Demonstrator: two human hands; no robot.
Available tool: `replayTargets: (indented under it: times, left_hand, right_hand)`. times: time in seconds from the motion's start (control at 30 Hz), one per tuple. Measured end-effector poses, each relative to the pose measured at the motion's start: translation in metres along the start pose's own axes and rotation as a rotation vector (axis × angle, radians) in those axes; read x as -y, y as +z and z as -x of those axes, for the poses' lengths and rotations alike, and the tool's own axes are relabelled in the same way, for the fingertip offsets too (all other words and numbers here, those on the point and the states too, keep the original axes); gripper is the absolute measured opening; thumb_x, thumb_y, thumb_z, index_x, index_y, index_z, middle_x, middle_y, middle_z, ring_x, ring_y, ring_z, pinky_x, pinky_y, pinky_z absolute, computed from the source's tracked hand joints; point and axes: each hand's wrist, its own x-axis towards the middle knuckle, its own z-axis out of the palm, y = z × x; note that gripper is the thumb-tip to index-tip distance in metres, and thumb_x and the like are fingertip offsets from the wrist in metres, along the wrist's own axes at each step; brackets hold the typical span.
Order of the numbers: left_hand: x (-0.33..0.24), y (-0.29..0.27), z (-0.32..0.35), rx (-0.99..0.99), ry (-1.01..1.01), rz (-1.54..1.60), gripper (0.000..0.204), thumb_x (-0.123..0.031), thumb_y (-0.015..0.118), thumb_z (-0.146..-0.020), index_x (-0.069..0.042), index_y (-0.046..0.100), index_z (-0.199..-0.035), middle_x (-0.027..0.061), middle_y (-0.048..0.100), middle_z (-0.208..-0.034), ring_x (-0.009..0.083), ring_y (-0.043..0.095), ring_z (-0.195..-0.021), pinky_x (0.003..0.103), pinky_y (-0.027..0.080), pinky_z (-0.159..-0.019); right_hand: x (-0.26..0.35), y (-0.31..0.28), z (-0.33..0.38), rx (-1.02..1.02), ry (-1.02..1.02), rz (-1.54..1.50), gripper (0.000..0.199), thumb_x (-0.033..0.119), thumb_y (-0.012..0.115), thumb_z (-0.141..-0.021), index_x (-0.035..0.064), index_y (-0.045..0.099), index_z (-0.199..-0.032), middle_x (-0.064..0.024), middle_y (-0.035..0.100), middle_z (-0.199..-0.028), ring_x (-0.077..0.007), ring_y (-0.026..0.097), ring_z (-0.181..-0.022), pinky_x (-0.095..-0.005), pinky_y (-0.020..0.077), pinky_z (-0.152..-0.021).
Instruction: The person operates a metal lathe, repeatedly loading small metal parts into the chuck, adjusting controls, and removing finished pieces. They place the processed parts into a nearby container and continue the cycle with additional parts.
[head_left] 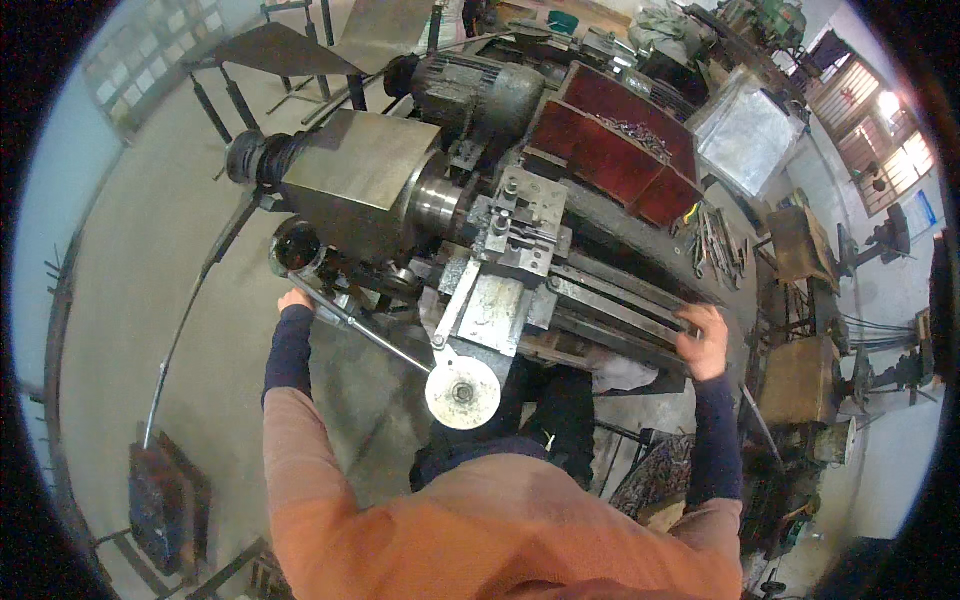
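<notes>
The grey, oil-stained metal lathe (500,230) stood lengthwise across the workshop floor, its boxy steel headstock at the left end and its long parallel bed rails running toward the right end. The long, thin steel lever rod (350,322) lay along the lathe's front edge, slanting from below the headstock down to the round pale metal handwheel (462,392), which hung off the front edge near the middle. The left hand (295,298) gripped the rod's upper end. The right hand (705,342) rested closed over the front bed rail near the right end.
</notes>
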Motion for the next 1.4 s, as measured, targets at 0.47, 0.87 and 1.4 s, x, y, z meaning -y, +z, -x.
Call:
replayTargets:
  times: [0.47, 0.87, 1.4]
  left_hand:
    - [0.043, 0.025, 0.023, -0.268, 0.255, 1.209, 0.042, -0.030, 0.056, -0.084, 0.006, 0.048, -0.103, 0.0151, 0.060, -0.070, 0.0250, 0.061, -0.050, 0.030, 0.047, -0.038]
    - [-0.076, -0.050, 0.045, -0.275, -0.394, 1.859, 0.027, -0.001, 0.050, -0.074, 0.009, 0.037, -0.095, 0.0188, 0.058, -0.064, 0.0271, 0.057, -0.042, 0.035, 0.045, -0.035]
    - [-0.070, -0.053, 0.046, -0.334, -0.483, 1.718, 0.016, 0.002, 0.050, -0.070, 0.010, 0.042, -0.080, 0.0175, 0.057, -0.060, 0.0245, 0.055, -0.039, 0.033, 0.044, -0.033]
  right_hand:
    - [-0.334, -0.102, 0.289, 0.492, 1.216, 0.603, 0.067, 0.027, 0.071, -0.056, 0.0079, 0.049, -0.117, -0.0179, 0.059, -0.105, -0.0299, 0.057, -0.097, -0.0376, 0.0461, -0.083]
    - [-0.184, -0.058, 0.300, 0.297, 1.534, 0.665, 0.035, 0.025, 0.061, -0.069, 0.0029, 0.060, -0.096, -0.0175, 0.061, -0.101, -0.0322, 0.057, -0.096, -0.0407, 0.0455, -0.081]
    - [-0.129, -0.038, 0.295, 0.187, 1.507, 0.635, 0.041, 0.037, 0.063, -0.066, 0.0044, 0.062, -0.091, -0.0181, 0.062, -0.095, -0.0344, 0.060, -0.088, -0.0426, 0.0478, -0.076]
